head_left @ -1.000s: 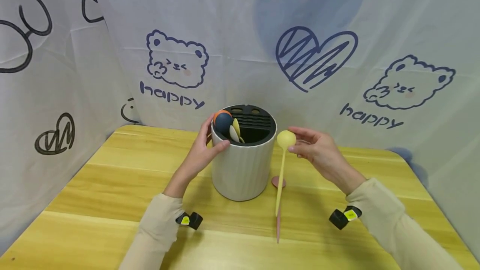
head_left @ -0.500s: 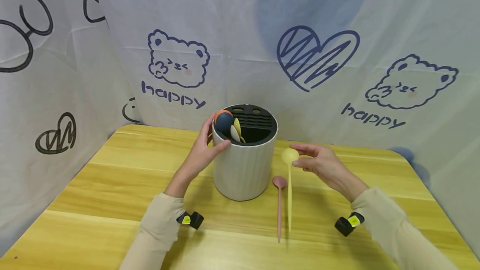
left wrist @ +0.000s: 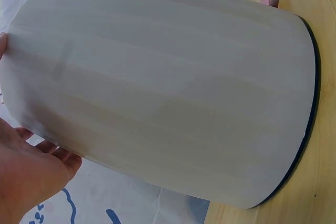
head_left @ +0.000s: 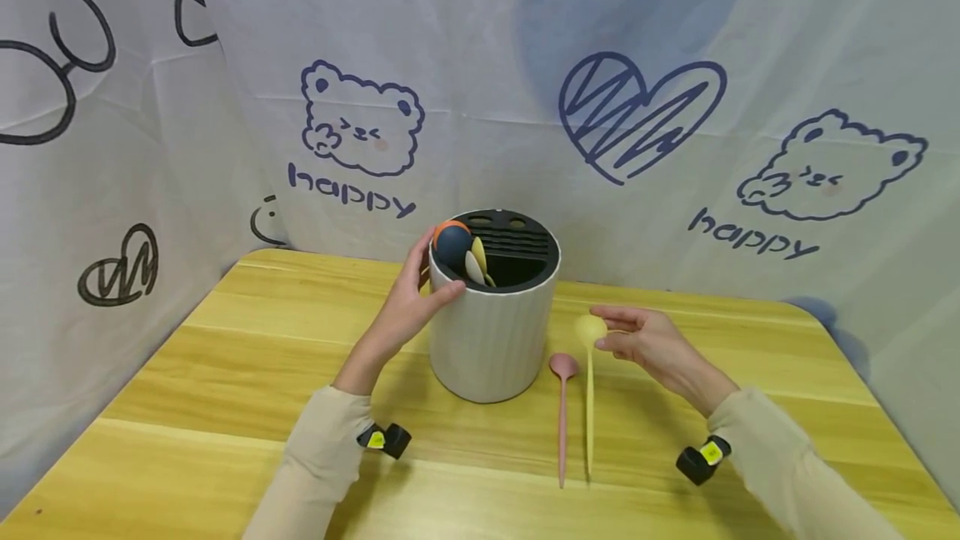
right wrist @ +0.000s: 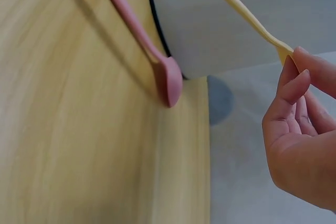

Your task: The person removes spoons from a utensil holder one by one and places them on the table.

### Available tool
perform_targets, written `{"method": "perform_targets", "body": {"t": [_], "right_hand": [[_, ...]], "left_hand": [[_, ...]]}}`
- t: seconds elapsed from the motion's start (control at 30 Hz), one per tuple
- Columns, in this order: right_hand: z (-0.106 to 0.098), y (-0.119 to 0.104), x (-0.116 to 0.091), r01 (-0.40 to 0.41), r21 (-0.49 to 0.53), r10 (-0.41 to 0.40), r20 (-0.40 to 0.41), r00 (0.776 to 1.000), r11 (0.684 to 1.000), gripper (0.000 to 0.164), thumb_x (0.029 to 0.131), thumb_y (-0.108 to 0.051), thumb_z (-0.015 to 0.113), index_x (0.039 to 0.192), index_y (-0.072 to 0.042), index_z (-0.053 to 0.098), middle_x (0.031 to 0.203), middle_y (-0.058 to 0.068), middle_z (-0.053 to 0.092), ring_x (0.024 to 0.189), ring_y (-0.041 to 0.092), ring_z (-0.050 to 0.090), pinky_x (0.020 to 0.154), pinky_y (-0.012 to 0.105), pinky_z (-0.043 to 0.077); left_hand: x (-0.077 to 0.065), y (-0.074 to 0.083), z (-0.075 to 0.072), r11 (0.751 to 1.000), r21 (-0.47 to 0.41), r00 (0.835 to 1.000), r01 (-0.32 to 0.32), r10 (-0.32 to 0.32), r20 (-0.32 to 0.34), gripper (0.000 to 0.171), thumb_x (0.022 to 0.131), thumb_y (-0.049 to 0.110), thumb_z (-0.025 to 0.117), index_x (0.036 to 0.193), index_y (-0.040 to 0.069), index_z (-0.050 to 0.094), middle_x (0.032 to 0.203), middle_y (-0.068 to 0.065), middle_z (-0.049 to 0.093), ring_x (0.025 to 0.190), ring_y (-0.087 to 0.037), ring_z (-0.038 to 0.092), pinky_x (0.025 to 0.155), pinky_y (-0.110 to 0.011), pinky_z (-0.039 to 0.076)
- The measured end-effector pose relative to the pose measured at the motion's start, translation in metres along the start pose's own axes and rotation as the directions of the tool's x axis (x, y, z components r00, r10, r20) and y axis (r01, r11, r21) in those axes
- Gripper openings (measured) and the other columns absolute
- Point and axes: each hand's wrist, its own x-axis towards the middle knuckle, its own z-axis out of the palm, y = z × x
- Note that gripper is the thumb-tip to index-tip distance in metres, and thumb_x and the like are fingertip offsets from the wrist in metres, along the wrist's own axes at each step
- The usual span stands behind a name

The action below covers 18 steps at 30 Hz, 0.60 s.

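Observation:
My left hand (head_left: 405,302) holds the white ribbed utensil holder (head_left: 491,344) by its upper left side, thumb at the front rim. In the left wrist view, its fingers lie along the holder's wall (left wrist: 157,87). My right hand (head_left: 663,352) pinches a pale yellow spoon (head_left: 589,329) at its bowl, right of the holder, with the handle hanging toward the front. The right wrist view shows the yellow spoon (right wrist: 239,6) between thumb and fingertips, above the table. A pink spoon (head_left: 563,366) lies on the table between the holder and the yellow spoon.
Inside the holder's black slotted top, at the left, stand a dark blue utensil head (head_left: 453,245) with an orange one behind it, and cream and yellow ones (head_left: 479,257). The wooden table (head_left: 247,340) ends at a printed white cloth (head_left: 495,148) behind.
My right hand has moved down and to the right with the yellow spoon, away from the holder and off the pink spoon. My left hand has stayed on the holder.

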Motion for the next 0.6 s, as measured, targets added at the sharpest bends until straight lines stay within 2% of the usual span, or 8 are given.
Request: {"method": "perform_targets", "body": {"t": [0.3, 0.6], "right_hand": [[-0.004, 0.013, 0.002, -0.027, 0.011, 0.027, -0.032, 0.999, 1.000, 0.064, 0.086, -0.003, 0.069, 0.143, 0.006, 0.040, 0.138, 0.023, 0.042, 0.089, 0.010, 0.057, 0.078, 0.028, 0.052], [-0.008, 0.027, 0.004, -0.041, -0.008, 0.040, -0.058, 0.998, 0.999, 0.061, 0.087, -0.003, 0.068, 0.141, 0.006, 0.042, 0.139, 0.025, 0.040, 0.093, 0.011, 0.054, 0.076, 0.028, 0.052]], "left_hand": [[0.000, -0.001, 0.000, 1.000, 0.005, 1.000, 0.005, -0.005, 0.003, 0.090, 0.085, 0.040, 0.064, 0.155, 0.013, 0.014, 0.159, -0.009, 0.014, 0.145, -0.025, 0.017, 0.115, -0.045, 0.018], [0.000, -0.001, -0.001, 1.000, 0.009, 1.000, 0.011, -0.011, 0.004, 0.087, 0.086, 0.035, 0.062, 0.155, 0.014, 0.015, 0.160, -0.009, 0.014, 0.145, -0.026, 0.017, 0.115, -0.046, 0.018]]}}
